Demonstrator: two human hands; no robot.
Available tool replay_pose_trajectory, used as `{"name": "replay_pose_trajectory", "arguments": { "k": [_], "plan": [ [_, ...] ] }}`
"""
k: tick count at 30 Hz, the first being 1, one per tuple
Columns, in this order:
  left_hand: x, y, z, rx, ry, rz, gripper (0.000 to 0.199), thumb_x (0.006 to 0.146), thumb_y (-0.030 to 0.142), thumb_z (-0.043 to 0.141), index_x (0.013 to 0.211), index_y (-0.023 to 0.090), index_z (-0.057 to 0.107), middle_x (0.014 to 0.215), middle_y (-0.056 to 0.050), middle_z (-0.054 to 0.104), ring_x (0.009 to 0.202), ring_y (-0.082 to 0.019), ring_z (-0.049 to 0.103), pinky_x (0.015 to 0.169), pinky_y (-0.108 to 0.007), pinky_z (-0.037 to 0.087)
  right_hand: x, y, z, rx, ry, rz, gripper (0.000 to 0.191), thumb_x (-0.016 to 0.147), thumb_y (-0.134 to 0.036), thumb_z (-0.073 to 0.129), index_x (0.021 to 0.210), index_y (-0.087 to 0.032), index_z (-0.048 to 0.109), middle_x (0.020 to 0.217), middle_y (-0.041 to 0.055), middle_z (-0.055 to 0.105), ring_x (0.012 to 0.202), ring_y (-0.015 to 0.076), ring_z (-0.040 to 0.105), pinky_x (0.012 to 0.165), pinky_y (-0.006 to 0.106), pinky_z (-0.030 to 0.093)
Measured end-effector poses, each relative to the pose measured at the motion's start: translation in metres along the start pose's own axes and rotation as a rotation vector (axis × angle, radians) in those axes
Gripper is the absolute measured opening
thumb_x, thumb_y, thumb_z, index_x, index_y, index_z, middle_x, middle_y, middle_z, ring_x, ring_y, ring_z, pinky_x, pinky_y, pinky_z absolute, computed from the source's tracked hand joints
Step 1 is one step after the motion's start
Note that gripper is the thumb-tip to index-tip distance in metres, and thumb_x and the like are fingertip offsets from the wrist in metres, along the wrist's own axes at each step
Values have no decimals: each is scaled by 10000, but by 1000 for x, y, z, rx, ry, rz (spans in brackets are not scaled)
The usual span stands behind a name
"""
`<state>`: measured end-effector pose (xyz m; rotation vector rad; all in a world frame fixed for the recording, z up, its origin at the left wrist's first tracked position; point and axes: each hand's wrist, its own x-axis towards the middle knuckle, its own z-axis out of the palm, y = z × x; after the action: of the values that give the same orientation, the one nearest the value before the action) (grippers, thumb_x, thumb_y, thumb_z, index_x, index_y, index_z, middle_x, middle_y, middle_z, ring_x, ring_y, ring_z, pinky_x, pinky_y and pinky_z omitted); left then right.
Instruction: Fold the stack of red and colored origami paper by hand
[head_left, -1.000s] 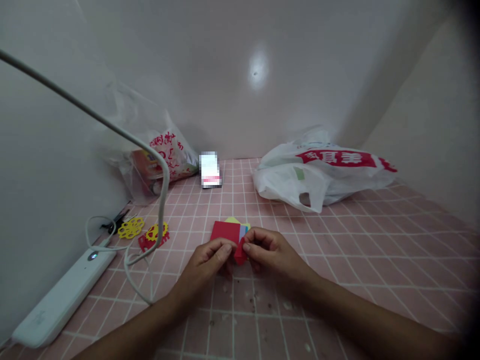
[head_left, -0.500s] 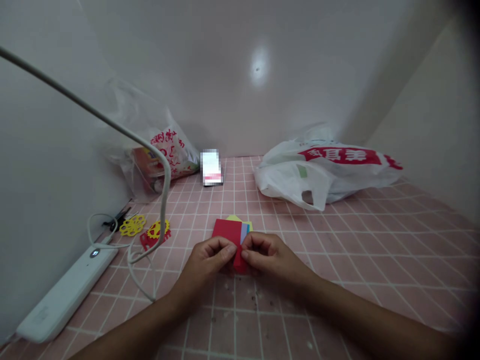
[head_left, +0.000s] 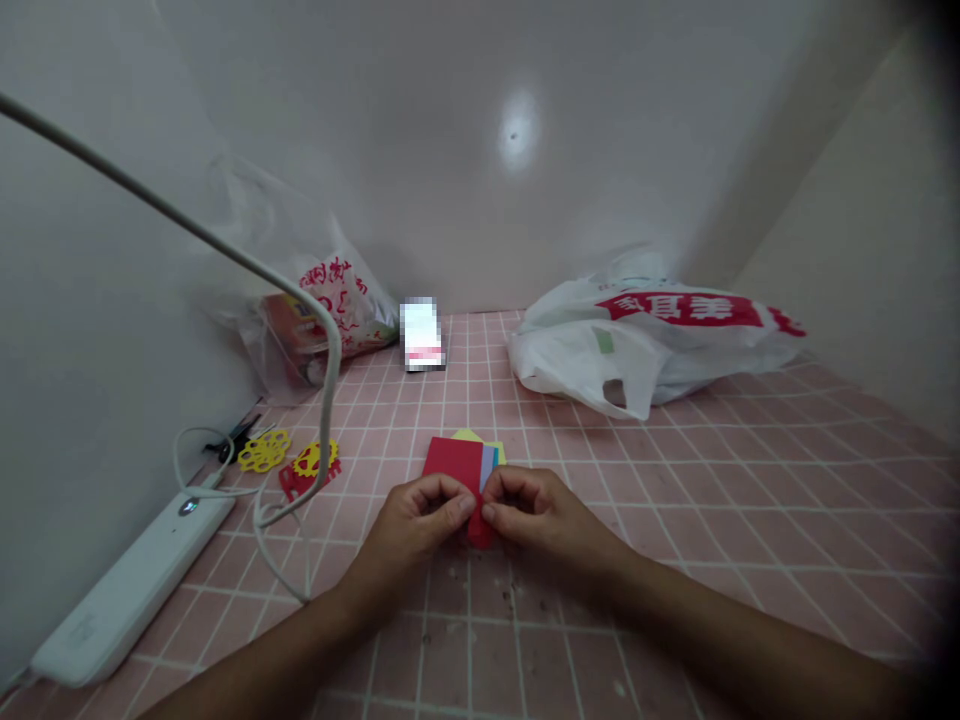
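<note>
Between my two hands is a small piece of folded red paper [head_left: 480, 530], pinched from both sides. My left hand [head_left: 433, 512] is closed, thumb and forefinger on its left edge. My right hand [head_left: 529, 508] is closed in the same way on its right edge, the fingertips almost meeting. The fingers hide much of the folded paper. Just beyond lies a stack of coloured paper [head_left: 456, 460], a red sheet on top with lilac, blue and yellow edges showing.
Yellow and red paper cutouts [head_left: 264, 452], black-handled scissors [head_left: 234, 440] and a white power strip [head_left: 135, 590] lie left. A white cable [head_left: 328, 390] hangs in front. Further back are a clear bag [head_left: 300, 330], a lit phone [head_left: 422, 333] and a white plastic bag [head_left: 585, 350].
Both hands stay nearly in place on the folded red paper. The fold between the fingertips has shifted slightly and shows less of its upper side.
</note>
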<state>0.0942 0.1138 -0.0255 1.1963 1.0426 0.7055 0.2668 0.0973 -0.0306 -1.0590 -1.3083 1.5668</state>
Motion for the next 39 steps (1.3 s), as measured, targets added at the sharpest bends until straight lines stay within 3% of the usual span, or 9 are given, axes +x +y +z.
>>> {"name": "replay_pose_trajectory", "arguments": {
  "k": [12,19,24,39],
  "plan": [
    [-1,-1,1,2,17,29,251,753,369,695,696,141,606,606,33,555,555,-84,462,541,-201,356,-1,1,0,16,-19,-2,112,747,-177,576,645,-173,532,593,-46,513,543,85,413,519,216,294],
    [1,-6,0,-117,-26,-28,255,752,381,709,719,145,616,596,27,590,520,-86,506,530,-205,392,0,3,0,77,-45,3,106,787,-175,571,682,-175,556,610,-43,561,540,84,452,536,219,325],
    [1,-3,0,-78,-20,-22,263,732,378,719,682,141,617,569,26,587,500,-83,502,513,-201,385,-1,7,-1,77,-57,-4,116,806,-191,576,693,-175,556,666,-23,603,597,97,502,570,225,345],
    [1,2,2,0,-2,-12,260,729,384,698,687,149,595,578,31,575,504,-85,490,502,-202,391,0,3,1,18,-31,14,114,770,-207,563,672,-173,517,624,-33,537,565,92,422,534,225,300]
  ]
}}
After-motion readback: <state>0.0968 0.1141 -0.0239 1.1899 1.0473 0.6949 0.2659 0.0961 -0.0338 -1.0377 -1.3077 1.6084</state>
